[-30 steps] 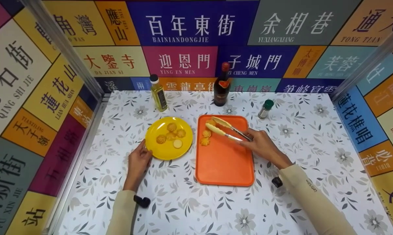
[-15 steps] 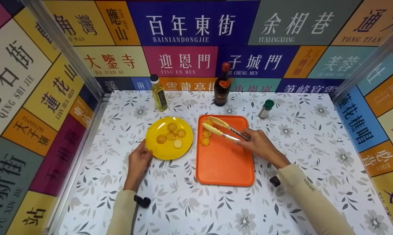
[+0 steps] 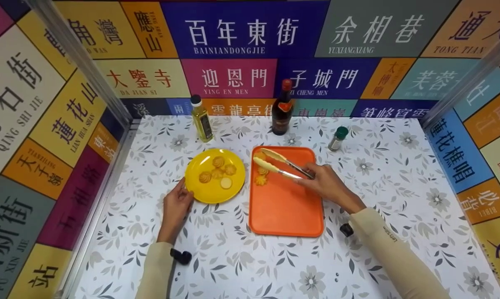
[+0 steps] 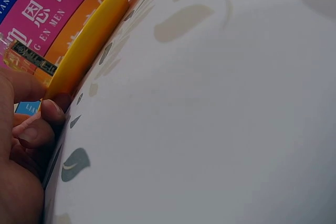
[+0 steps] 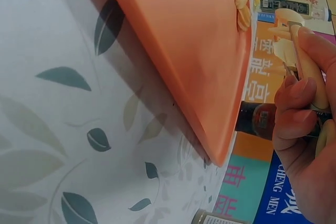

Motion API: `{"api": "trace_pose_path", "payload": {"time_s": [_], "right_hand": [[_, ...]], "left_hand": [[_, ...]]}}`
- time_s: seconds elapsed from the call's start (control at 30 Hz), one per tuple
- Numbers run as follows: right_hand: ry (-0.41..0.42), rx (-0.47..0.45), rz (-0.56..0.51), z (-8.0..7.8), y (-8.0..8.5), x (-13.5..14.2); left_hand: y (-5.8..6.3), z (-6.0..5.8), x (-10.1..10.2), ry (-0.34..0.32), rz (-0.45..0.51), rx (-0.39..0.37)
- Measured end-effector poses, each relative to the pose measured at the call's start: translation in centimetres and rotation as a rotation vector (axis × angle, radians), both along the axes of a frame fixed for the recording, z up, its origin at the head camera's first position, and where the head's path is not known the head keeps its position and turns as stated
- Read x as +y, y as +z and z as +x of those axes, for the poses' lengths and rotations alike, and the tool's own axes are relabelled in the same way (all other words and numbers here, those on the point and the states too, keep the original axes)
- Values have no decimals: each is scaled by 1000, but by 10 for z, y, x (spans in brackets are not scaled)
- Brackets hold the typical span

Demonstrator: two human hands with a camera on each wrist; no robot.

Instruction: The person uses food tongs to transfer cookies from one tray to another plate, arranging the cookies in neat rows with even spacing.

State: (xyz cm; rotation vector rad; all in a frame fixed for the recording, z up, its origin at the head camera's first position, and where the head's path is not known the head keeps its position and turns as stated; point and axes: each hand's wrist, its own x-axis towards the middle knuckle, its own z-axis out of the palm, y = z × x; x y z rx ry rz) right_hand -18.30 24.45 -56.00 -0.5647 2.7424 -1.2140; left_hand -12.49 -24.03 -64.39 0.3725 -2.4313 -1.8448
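Observation:
In the head view my left hand (image 3: pixel 178 203) grips the near-left rim of a yellow plate (image 3: pixel 202 193), which carries several swirled cookies (image 3: pixel 218 162). The left wrist view shows the thumb and fingers at the edge of that plate (image 4: pixel 86 45). My right hand (image 3: pixel 326 182) holds a pair of metal tongs (image 3: pixel 268 165) with cream tips. Spread apart, the tips hover over the far-left corner of an orange tray (image 3: pixel 287 207), overlapping a partly hidden cookie (image 3: pixel 261 155). Two more cookies, one a flower-shaped cookie (image 3: pixel 261 180), lie nearer me along the tray's left side.
Behind the plate stands an oil bottle (image 3: pixel 203 122) with a black cap. A dark red-topped bottle (image 3: pixel 282 112) is behind the tray, and a small green-capped jar (image 3: pixel 338 139) is at the back right. Printed panels (image 3: pixel 229 79) enclose the flower-patterned tabletop (image 3: pixel 233 261).
My right hand has shifted a little to the left, carrying the tongs' tips toward the tray's left edge. The left hand, plate and cookies have stayed in place.

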Motion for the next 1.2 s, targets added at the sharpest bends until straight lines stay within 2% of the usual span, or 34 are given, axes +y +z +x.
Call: {"api": "trace_pose_path", "payload": {"time_s": [0.47,0.6,0.87,1.2], "right_hand": [[25,18,-11,-5,4,-16],[23,3,1,-5,5,-22],[40,56,-10,-10,6,-33],[57,18,-3,-11,8,-47]], "left_hand": [[2,0,0,-10,10,-12],[1,0,1,-11,16,1],[-1,1,-2,-23,-26,53],[-1,3,-1,-19,-19,59]]}}
